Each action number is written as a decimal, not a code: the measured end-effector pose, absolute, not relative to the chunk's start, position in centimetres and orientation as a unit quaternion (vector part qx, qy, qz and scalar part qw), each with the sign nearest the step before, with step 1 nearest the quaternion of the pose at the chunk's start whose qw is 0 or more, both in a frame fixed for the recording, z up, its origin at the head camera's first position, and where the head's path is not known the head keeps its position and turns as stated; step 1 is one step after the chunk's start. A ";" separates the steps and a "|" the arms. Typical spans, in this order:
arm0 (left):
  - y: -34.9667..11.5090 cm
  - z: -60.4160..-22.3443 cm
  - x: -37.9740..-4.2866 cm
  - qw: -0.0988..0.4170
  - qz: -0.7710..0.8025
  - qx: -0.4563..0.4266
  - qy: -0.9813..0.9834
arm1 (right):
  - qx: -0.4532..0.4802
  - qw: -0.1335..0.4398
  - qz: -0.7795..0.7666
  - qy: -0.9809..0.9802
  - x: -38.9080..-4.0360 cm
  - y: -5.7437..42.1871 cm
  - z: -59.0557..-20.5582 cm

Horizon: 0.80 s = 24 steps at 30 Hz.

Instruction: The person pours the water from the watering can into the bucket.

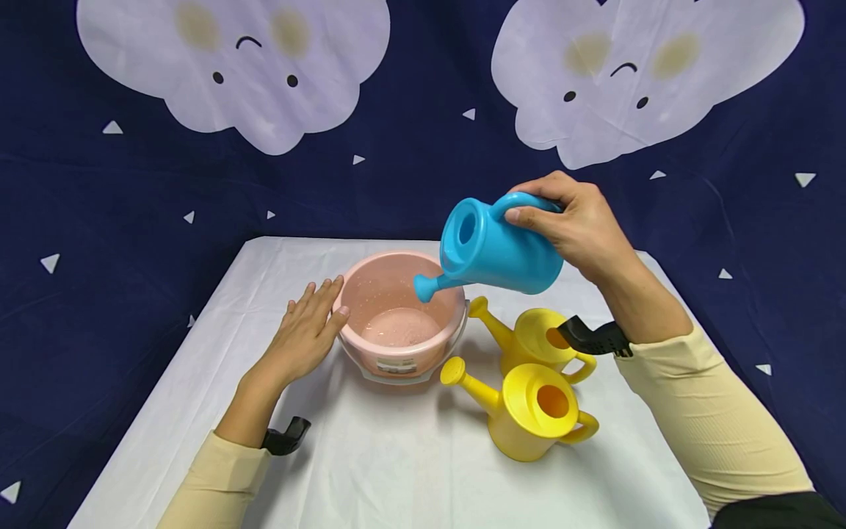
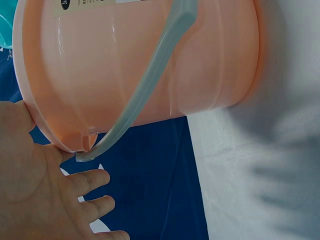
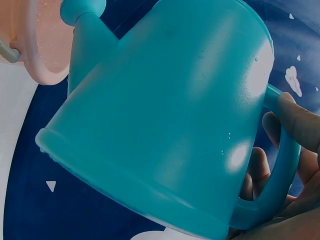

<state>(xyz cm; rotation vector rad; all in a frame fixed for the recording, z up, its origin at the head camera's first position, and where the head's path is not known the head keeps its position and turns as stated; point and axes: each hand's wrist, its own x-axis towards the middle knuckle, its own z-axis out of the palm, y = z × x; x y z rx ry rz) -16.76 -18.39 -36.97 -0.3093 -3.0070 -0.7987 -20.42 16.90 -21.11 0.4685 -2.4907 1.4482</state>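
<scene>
My right hand [image 1: 578, 220] grips the handle of a blue watering can [image 1: 505, 253], raised and tilted so its spout head hangs over the right side of a pink bucket [image 1: 396, 353]. Fingers and thumb curl round that handle in the right wrist view, where the can's body [image 3: 165, 115] fills the middle. With fingers straight, my left hand [image 1: 307, 330] touches the bucket's left rim. The left wrist view shows its palm [image 2: 35, 185] beside the rim and the grey bucket handle [image 2: 150, 82]. Droplets and some water lie inside the bucket.
Two yellow watering cans stand right of the bucket: a nearer one [image 1: 529, 419] and one behind it [image 1: 537, 334], spouts pointing left. A white cloth [image 1: 370, 463] covers the table. Behind hangs a dark blue backdrop [image 1: 423, 95] with clouds and small triangles.
</scene>
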 end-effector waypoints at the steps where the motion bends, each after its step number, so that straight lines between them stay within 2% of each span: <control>1: -18.4 -37.0 -16.7 0.007 -0.256 -0.099 -0.962 | 0.161 0.112 0.493 -0.848 -20.4 16.9 -21.1; 24: -18.4 -36.9 -16.7 0.005 -0.258 -0.100 -0.961 | 0.171 0.108 0.463 -0.863 -20.4 16.4 -20.9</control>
